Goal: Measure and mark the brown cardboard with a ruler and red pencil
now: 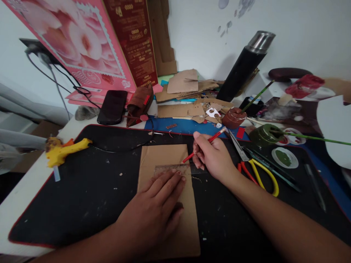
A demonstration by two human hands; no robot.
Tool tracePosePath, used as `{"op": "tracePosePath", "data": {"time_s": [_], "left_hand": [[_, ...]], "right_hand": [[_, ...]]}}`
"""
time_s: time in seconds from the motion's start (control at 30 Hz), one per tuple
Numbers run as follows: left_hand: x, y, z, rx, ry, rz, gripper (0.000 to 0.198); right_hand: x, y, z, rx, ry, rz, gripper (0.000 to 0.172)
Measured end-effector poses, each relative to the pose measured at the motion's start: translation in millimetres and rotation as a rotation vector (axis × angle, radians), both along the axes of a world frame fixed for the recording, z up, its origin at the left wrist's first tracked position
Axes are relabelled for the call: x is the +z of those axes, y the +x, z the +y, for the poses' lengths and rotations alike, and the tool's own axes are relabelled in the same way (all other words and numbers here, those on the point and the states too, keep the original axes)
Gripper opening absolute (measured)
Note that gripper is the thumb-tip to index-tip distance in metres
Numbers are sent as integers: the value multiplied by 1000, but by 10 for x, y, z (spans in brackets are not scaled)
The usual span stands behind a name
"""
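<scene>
A brown cardboard sheet [164, 157] lies on the black mat [82, 190]. A clear ruler [175, 168] rests across the sheet. My left hand [153, 208] lies flat on the cardboard, its fingers stretched out and pressing the ruler's lower edge. My right hand [212, 157] is closed on a red pencil [205, 144], whose tip touches the cardboard just above the ruler's right end.
Scissors with yellow and red handles [257, 168] lie right of my right hand. A yellow glue gun [64, 149] sits at the mat's left. Behind are a phone [113, 106], cardboard scraps [183, 87], a black flask [244, 67], paint pots [264, 135] and brushes.
</scene>
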State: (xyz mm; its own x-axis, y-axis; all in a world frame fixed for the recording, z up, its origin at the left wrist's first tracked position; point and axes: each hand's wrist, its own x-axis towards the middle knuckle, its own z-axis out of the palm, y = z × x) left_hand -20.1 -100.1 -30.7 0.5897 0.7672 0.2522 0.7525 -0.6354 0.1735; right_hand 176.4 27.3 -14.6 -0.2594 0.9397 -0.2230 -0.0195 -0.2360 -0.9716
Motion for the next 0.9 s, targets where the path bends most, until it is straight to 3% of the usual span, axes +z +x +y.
{"op": "tracePosePath", "data": {"time_s": [0.9], "left_hand": [[18, 29, 6, 3, 28, -5, 46]], "right_hand": [[5, -9, -20, 35, 39, -42, 54]]}}
